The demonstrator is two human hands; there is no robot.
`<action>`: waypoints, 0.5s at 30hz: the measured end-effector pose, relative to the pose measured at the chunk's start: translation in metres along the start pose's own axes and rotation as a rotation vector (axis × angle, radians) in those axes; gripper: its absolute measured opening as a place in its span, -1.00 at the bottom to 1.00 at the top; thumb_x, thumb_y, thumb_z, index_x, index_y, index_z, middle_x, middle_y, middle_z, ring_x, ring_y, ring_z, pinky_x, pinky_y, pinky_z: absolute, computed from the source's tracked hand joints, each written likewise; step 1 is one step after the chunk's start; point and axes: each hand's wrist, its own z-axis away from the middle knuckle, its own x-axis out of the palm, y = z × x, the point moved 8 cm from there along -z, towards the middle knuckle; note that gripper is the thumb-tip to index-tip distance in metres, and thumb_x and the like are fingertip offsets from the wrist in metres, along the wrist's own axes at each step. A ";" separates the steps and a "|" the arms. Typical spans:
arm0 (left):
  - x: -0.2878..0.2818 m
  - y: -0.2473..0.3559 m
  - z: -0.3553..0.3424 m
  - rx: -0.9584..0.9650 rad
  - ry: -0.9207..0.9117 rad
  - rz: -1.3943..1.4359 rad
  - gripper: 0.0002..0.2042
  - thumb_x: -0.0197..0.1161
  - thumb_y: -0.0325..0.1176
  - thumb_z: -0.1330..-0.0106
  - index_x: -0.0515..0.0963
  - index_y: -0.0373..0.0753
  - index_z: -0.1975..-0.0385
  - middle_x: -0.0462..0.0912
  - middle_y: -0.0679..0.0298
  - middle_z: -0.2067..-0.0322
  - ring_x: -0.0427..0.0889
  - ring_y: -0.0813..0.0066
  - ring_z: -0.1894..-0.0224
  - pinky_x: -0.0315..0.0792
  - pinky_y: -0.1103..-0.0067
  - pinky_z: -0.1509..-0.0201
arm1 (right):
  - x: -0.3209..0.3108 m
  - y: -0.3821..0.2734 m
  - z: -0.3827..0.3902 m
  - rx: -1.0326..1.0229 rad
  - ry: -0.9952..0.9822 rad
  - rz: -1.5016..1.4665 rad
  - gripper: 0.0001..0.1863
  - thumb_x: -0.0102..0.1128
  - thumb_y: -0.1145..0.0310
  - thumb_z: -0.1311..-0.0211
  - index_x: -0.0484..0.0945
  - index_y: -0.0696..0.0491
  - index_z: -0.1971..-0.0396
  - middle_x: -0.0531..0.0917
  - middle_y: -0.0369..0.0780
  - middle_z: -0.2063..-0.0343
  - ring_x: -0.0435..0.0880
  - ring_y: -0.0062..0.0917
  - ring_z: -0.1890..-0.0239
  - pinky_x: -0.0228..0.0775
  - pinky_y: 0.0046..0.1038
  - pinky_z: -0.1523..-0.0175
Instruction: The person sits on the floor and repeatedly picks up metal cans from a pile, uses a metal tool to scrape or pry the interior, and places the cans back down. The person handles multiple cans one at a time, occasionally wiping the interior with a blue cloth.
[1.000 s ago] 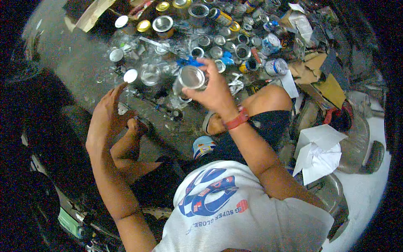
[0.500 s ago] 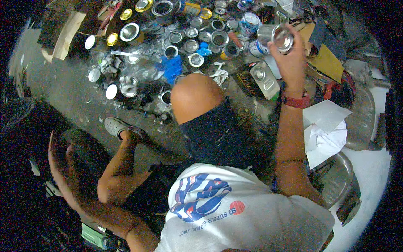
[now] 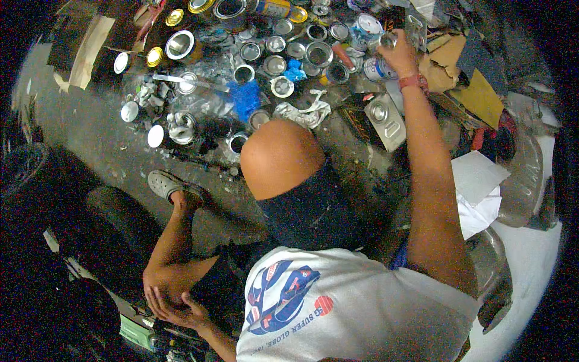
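Note:
My right hand point(image 3: 400, 57) reaches out at the far right of the cans, its fingers curled round a small shiny metal can point(image 3: 388, 40). Much of that can is hidden by the fingers. Just beside the hand are a white and blue paint can point(image 3: 378, 69) and an upright rectangular tin point(image 3: 416, 31). Another blue and white can point(image 3: 368, 24) stands beyond it to the left. My left hand point(image 3: 178, 308) lies with fingers spread on my bent left leg, holding nothing.
Several open cans point(image 3: 318, 54) crowd the floor ahead, with a blue rag point(image 3: 245, 101) and a flat stick point(image 3: 192, 82) among them. A rectangular metal tin point(image 3: 386, 122) lies nearer. Cardboard point(image 3: 444, 59) and a clear plastic chair point(image 3: 526, 172) are at right, a dark tyre point(image 3: 120, 220) at left.
My right hand has carried the metal can farther away and slightly left, in among the other cans. My left hand has come down from the left onto my leg.

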 end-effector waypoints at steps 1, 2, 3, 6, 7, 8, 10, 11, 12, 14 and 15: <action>0.000 -0.003 -0.003 -0.037 0.010 0.007 -0.36 0.16 0.15 -0.66 0.52 -0.33 -0.41 0.55 -0.01 -0.43 0.44 -0.09 -0.52 0.18 0.01 -0.67 | 0.001 -0.002 -0.014 0.010 0.042 -0.038 -0.16 0.66 -0.07 -0.07 0.54 0.00 -0.31 0.77 0.09 -0.09 0.76 0.06 -0.17 0.65 0.02 -0.25; -0.001 -0.004 -0.008 -0.074 0.020 0.015 -0.37 0.18 0.13 -0.66 0.52 -0.34 -0.40 0.55 -0.01 -0.43 0.44 -0.08 -0.52 0.17 0.00 -0.68 | 0.006 -0.002 -0.029 0.039 0.005 -0.063 -0.22 0.62 -0.08 -0.13 0.56 0.00 -0.27 0.74 0.07 -0.16 0.74 0.07 -0.18 0.60 0.03 -0.28; -0.002 -0.006 -0.011 -0.111 0.031 0.019 -0.37 0.19 0.12 -0.66 0.52 -0.34 -0.40 0.55 0.00 -0.43 0.45 -0.07 -0.51 0.17 0.00 -0.68 | 0.007 -0.007 -0.041 0.051 0.029 0.009 -0.22 0.61 -0.08 -0.13 0.56 0.00 -0.27 0.73 0.07 -0.17 0.74 0.09 -0.18 0.60 0.05 -0.28; 0.000 -0.011 -0.003 -0.148 0.014 -0.041 -0.42 0.22 0.06 -0.65 0.53 -0.35 -0.37 0.58 0.00 -0.41 0.49 -0.05 -0.49 0.22 -0.01 -0.66 | 0.016 -0.023 -0.070 0.059 0.106 0.187 -0.23 0.58 -0.06 -0.14 0.58 0.02 -0.28 0.72 0.11 -0.19 0.72 0.14 -0.20 0.59 0.14 -0.29; 0.001 -0.012 -0.003 -0.149 0.004 -0.070 -0.42 0.22 0.05 -0.65 0.53 -0.35 -0.37 0.58 0.00 -0.41 0.50 -0.06 -0.48 0.23 -0.01 -0.65 | 0.023 -0.019 -0.077 0.078 0.072 0.192 -0.23 0.57 -0.06 -0.14 0.58 0.03 -0.28 0.72 0.12 -0.18 0.72 0.15 -0.20 0.59 0.14 -0.29; 0.001 -0.012 -0.004 -0.144 0.006 -0.082 -0.42 0.23 0.05 -0.65 0.53 -0.35 -0.37 0.59 0.01 -0.40 0.51 -0.06 -0.47 0.24 -0.01 -0.65 | 0.029 -0.015 -0.085 0.097 0.037 0.197 -0.24 0.56 -0.05 -0.14 0.58 0.03 -0.28 0.73 0.14 -0.17 0.72 0.15 -0.20 0.59 0.13 -0.30; 0.003 -0.012 -0.006 -0.133 0.007 -0.102 -0.42 0.23 0.05 -0.65 0.53 -0.35 -0.37 0.60 0.02 -0.39 0.52 -0.07 -0.46 0.25 -0.01 -0.64 | 0.042 -0.003 -0.097 0.058 -0.004 0.230 -0.23 0.54 -0.07 -0.16 0.58 0.04 -0.29 0.76 0.17 -0.11 0.74 0.18 -0.19 0.58 0.13 -0.33; 0.005 -0.013 -0.009 -0.132 0.011 -0.069 -0.42 0.23 0.04 -0.65 0.53 -0.35 -0.37 0.60 0.03 -0.40 0.51 -0.07 -0.47 0.25 -0.01 -0.64 | 0.050 0.011 -0.100 0.048 0.008 0.265 -0.23 0.53 -0.08 -0.17 0.58 0.04 -0.29 0.76 0.17 -0.09 0.74 0.19 -0.17 0.58 0.12 -0.32; 0.004 -0.011 -0.011 -0.138 0.011 -0.047 -0.43 0.24 0.04 -0.65 0.54 -0.35 -0.37 0.60 0.03 -0.40 0.51 -0.07 -0.47 0.24 0.00 -0.64 | 0.055 0.005 -0.100 0.030 0.011 0.294 -0.24 0.52 -0.09 -0.17 0.59 0.04 -0.29 0.77 0.17 -0.08 0.75 0.20 -0.15 0.59 0.12 -0.31; 0.004 -0.010 -0.012 -0.148 0.003 -0.039 -0.43 0.24 0.04 -0.64 0.54 -0.35 -0.37 0.61 0.04 -0.39 0.50 -0.06 -0.47 0.24 0.01 -0.64 | 0.070 0.001 -0.103 0.027 -0.148 0.358 -0.26 0.50 -0.13 -0.21 0.60 0.01 -0.29 0.75 0.19 -0.12 0.68 0.19 -0.27 0.48 0.14 -0.41; 0.003 -0.011 -0.009 -0.155 -0.009 -0.058 -0.43 0.25 0.04 -0.64 0.54 -0.35 -0.37 0.61 0.04 -0.39 0.49 -0.06 -0.48 0.23 0.01 -0.64 | 0.070 -0.007 -0.102 0.006 -0.115 0.352 -0.25 0.50 -0.14 -0.21 0.60 0.01 -0.30 0.72 0.19 -0.18 0.63 0.17 -0.32 0.42 0.15 -0.46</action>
